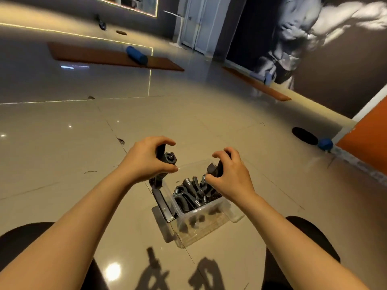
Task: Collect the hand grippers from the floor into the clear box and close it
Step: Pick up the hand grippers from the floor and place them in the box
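Observation:
A clear plastic box [206, 221] stands on the tiled floor between my knees, with several black hand grippers [191, 193] lying inside it. My left hand [146, 158] grips a black hand gripper [166, 159] just above the box's left rim. My right hand [228, 172] holds another black hand gripper [215, 169] over the box's far right side. A dark flat piece [162, 203], possibly the lid, lies against the box's left side.
Orange mats [113, 58] with a blue roller [136, 55] lie far ahead on the floor. Another orange mat [257, 84] runs along the right wall. A black disc [304, 136] and a blue ball [325, 144] sit at right.

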`<state>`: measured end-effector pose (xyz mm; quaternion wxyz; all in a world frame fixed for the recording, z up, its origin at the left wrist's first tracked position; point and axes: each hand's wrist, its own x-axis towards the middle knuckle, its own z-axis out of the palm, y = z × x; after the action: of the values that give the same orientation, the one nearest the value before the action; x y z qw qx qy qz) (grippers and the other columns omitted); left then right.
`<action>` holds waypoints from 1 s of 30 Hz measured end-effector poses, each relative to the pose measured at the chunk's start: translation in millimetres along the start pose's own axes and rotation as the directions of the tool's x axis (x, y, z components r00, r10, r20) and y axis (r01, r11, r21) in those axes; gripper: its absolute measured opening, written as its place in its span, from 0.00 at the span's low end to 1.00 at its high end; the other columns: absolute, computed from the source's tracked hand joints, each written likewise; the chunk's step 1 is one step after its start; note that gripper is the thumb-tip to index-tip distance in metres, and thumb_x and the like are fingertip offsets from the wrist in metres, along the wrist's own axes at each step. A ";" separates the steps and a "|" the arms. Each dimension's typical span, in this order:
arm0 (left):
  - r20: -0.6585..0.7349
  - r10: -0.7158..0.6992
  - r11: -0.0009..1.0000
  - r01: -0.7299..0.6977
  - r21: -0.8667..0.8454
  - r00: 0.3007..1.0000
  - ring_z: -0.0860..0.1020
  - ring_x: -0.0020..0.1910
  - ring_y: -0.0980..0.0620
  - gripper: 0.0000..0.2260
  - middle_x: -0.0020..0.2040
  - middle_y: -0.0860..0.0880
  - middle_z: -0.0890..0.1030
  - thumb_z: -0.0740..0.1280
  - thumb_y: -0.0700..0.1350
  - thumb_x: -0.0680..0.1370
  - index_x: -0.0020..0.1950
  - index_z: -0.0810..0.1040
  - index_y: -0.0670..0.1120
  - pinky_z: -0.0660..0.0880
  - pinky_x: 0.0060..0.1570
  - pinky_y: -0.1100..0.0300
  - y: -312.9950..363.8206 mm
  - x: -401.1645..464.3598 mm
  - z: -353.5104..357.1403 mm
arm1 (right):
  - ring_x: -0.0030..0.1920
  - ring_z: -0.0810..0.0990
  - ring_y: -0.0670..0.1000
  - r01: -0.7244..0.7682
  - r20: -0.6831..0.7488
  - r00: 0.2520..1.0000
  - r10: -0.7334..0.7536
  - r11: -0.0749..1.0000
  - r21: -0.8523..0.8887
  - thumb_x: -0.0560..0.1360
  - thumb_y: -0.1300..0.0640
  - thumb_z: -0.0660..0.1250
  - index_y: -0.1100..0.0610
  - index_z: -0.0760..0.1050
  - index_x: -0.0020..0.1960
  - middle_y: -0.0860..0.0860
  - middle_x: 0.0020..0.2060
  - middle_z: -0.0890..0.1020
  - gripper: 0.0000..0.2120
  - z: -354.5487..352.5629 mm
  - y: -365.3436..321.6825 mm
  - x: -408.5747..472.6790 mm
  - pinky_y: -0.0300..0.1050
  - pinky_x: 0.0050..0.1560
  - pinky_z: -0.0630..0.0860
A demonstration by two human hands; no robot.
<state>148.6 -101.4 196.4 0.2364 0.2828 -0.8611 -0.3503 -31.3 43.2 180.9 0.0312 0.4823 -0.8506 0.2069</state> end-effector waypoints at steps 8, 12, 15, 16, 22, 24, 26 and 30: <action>-0.132 -0.134 0.984 0.148 0.101 0.982 0.71 0.62 0.50 0.28 0.63 0.51 0.73 0.76 0.50 0.66 0.64 0.72 0.54 0.71 0.60 0.53 20.4 -30.3 32.8 | 0.61 0.68 0.55 0.115 0.242 0.968 -0.065 0.974 -0.197 0.67 0.43 0.70 0.52 0.68 0.66 0.53 0.61 0.68 0.31 3.5 46.0 32.0 0.47 0.58 0.72; -0.155 -0.224 0.962 0.244 0.123 0.962 0.71 0.62 0.51 0.28 0.63 0.52 0.73 0.76 0.50 0.66 0.63 0.73 0.55 0.71 0.59 0.55 26.9 -25.7 68.4 | 0.58 0.71 0.55 0.208 0.325 0.939 -0.115 0.940 -0.269 0.66 0.37 0.68 0.51 0.69 0.64 0.53 0.59 0.70 0.32 3.0 87.8 53.2 0.49 0.56 0.74; -0.177 -0.274 0.950 0.295 0.105 0.945 0.71 0.60 0.54 0.26 0.62 0.54 0.72 0.77 0.50 0.66 0.62 0.74 0.55 0.71 0.58 0.57 32.6 -12.0 101.9 | 0.55 0.74 0.55 0.313 0.359 0.914 -0.189 0.892 -0.326 0.67 0.36 0.67 0.51 0.69 0.64 0.53 0.59 0.73 0.31 3.3 120.2 73.7 0.48 0.52 0.74; -0.183 -0.285 0.947 0.306 0.097 0.941 0.71 0.59 0.55 0.26 0.62 0.55 0.72 0.77 0.49 0.66 0.62 0.74 0.55 0.70 0.58 0.58 34.6 -6.2 112.9 | 0.55 0.74 0.55 0.346 0.374 0.903 -0.211 0.874 -0.342 0.67 0.35 0.66 0.51 0.68 0.64 0.53 0.59 0.73 0.31 3.3 130.4 81.5 0.48 0.51 0.74; -0.190 -0.357 0.929 0.368 0.024 0.915 0.68 0.60 0.60 0.29 0.60 0.61 0.69 0.77 0.45 0.66 0.63 0.70 0.60 0.70 0.64 0.55 45.0 31.9 162.9 | 0.51 0.76 0.55 0.511 0.444 0.831 -0.336 0.775 -0.371 0.69 0.35 0.63 0.51 0.70 0.63 0.52 0.56 0.74 0.29 5.5 186.0 139.8 0.45 0.43 0.69; -0.103 -0.346 0.922 0.358 0.145 0.933 0.66 0.61 0.61 0.30 0.61 0.62 0.68 0.77 0.46 0.66 0.64 0.68 0.61 0.67 0.64 0.59 48.2 53.9 159.5 | 0.51 0.76 0.55 0.560 0.459 0.802 -0.381 0.748 -0.357 0.68 0.35 0.63 0.52 0.70 0.62 0.52 0.55 0.75 0.29 8.0 197.5 161.7 0.44 0.42 0.68; -0.033 -0.336 0.901 0.332 0.279 0.941 0.64 0.62 0.62 0.31 0.63 0.61 0.67 0.76 0.46 0.67 0.66 0.68 0.59 0.65 0.63 0.62 53.7 79.9 149.4 | 0.52 0.76 0.55 0.611 0.482 0.766 -0.425 0.715 -0.339 0.69 0.34 0.62 0.52 0.70 0.62 0.52 0.56 0.75 0.29 11.1 204.0 179.8 0.44 0.41 0.67; 0.039 -0.341 0.867 0.298 0.399 0.939 0.65 0.64 0.57 0.31 0.67 0.58 0.64 0.75 0.47 0.68 0.67 0.66 0.60 0.68 0.59 0.64 50.0 123.7 154.3 | 0.53 0.75 0.55 0.666 0.521 0.713 -0.470 0.685 -0.295 0.69 0.36 0.63 0.53 0.69 0.63 0.52 0.56 0.74 0.29 26.4 207.9 204.4 0.44 0.42 0.67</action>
<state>-51.0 -79.9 159.9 0.0678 0.4431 -0.8659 -0.2222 -309.6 -38.7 141.5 0.0328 0.7368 -0.6632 -0.1271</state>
